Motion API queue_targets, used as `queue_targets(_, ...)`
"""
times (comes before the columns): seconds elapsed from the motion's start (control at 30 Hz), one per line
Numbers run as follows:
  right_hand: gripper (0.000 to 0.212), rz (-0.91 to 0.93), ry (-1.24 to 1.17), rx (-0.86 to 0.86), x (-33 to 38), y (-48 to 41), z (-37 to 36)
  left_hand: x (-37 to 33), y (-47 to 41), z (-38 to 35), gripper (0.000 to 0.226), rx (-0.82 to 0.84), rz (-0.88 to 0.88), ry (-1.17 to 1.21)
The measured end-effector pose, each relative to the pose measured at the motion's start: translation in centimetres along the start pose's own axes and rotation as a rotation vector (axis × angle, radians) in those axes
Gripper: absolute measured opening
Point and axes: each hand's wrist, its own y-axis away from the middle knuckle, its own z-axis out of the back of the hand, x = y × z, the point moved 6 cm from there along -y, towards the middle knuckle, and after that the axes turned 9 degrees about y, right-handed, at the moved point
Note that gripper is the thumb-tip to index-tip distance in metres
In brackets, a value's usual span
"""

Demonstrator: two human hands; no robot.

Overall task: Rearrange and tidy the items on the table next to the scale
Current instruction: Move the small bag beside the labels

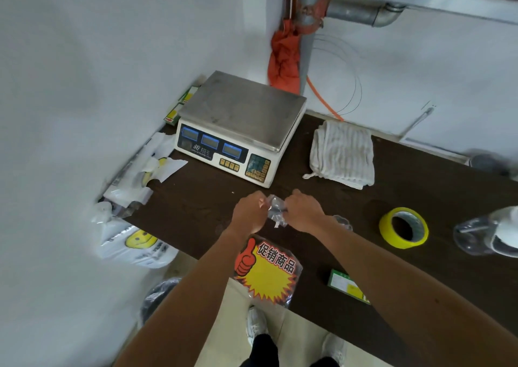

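A white electronic scale (241, 125) with a steel pan stands at the back left of the dark brown table (350, 195). Just in front of it, my left hand (249, 212) and my right hand (304, 211) both pinch a small crumpled piece of clear plastic wrap (274, 209) held above the tabletop. A folded white striped towel (343, 153) lies right of the scale. A yellow tape roll (403, 228) sits farther right. A yellow and red promotion sign (267, 271) lies at the front edge under my arms, and a green box (346, 284) lies beside it.
White smiley-face plastic bags (134, 240) hang off the table's left end by the wall. Green and yellow boxes (182, 103) are wedged behind the scale. A clear plastic container (487, 232) sits at the right edge. An orange cloth (284, 58) hangs on a pipe.
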Motion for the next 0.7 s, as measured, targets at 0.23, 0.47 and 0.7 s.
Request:
queue_targets(0.23,0.03,-0.09,-0.227,-0.15,-4.1,2.5,3.7,-5.0,-0.2,1.9,0.028,-0.073,-0.05,0.147)
queue_targets(0.47,0.019,-0.217,-0.442,-0.219,-9.1,5.4,5.8,-10.9,0.5,2.2,0.028,-0.223,-0.054,0.393)
queue_targets(0.7,0.022,-0.277,-0.525,-0.321,-14.5,10.1,7.3,-16.7,1.1,-1.6,0.04,-0.012,-0.006,0.738)
